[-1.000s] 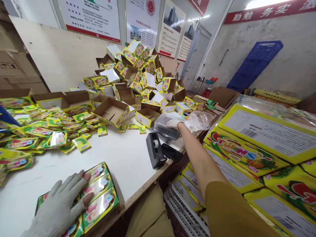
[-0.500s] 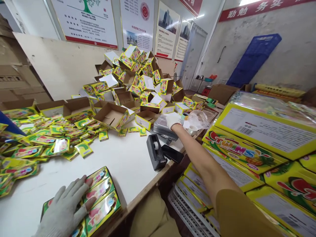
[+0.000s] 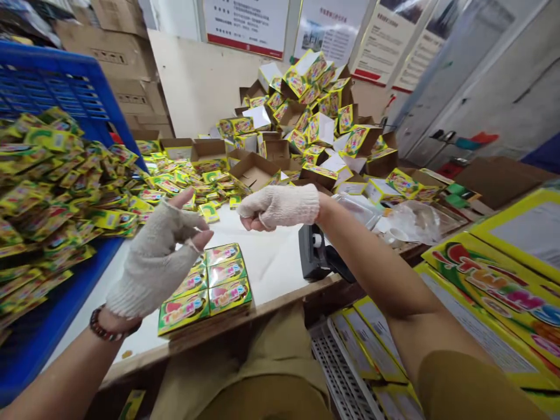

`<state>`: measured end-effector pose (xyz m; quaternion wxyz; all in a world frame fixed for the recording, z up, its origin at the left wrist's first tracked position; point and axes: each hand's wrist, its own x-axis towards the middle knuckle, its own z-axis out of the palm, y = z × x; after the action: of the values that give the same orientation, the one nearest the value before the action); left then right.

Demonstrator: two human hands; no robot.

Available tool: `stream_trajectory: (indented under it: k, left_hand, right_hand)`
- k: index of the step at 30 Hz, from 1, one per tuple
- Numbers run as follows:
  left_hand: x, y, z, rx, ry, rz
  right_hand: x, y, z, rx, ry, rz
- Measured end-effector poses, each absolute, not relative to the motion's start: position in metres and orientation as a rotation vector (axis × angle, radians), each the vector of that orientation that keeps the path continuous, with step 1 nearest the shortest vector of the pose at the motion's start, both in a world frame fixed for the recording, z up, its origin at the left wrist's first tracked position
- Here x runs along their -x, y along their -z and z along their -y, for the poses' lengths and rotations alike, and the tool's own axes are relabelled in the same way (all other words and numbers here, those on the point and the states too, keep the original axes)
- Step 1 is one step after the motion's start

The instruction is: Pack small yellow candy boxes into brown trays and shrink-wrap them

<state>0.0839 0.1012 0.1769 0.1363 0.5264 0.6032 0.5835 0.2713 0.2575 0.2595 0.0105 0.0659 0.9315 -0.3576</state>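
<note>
My left hand (image 3: 155, 256), in a pale knit glove with bare fingertips, is raised beside a block of small yellow-green packs (image 3: 210, 283) at the table's front edge. Its thumb and fingers are apart, with nothing between them. My right hand (image 3: 277, 207), gloved the same way, hovers over the white table (image 3: 266, 256) beyond the block. Its fingers are curled together, and what they hold, if anything, is hidden. Below my right wrist stands a black tape dispenser (image 3: 312, 254). Clear plastic trays (image 3: 356, 210) lie behind my right forearm.
A blue crate (image 3: 65, 76) full of small packs (image 3: 48, 169) stands at the left. Open display boxes (image 3: 301, 111) are heaped at the back. Large yellow boxes (image 3: 494, 297) are stacked at the right, near a plastic bag (image 3: 413, 224) and a white crate (image 3: 335, 367).
The view has swung left, bringing the blue crate in. My left hand has lifted off the packs. My right hand has come back from the plastic trays toward the left hand.
</note>
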Motion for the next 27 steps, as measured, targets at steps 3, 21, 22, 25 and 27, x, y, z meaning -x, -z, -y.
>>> stream_trajectory:
  k: [3,21,22,25,27]
  left_hand:
    - [-0.068,-0.169,-0.102,-1.356,-1.704,-1.746]
    - [-0.011,-0.056,-0.109,-0.912,-1.069,-2.421]
    - [-0.013,-0.056,-0.108,-0.907,-1.075,-2.428]
    - [-0.017,-0.058,-0.109,-0.911,-1.086,-2.448]
    - [-0.02,-0.061,-0.109,-0.918,-1.08,-2.463]
  right_hand:
    - [-0.251,-0.235,-0.265,-0.434,1.481,-2.874]
    - [-0.205,-0.065,-0.264,-1.382,1.871,-2.245]
    - [-0.206,-0.065,-0.263,-1.387,1.883,-2.246]
    - [-0.206,-0.063,-0.259,-1.413,1.912,-2.244]
    - [-0.207,-0.061,-0.257,-1.436,1.934,-2.24]
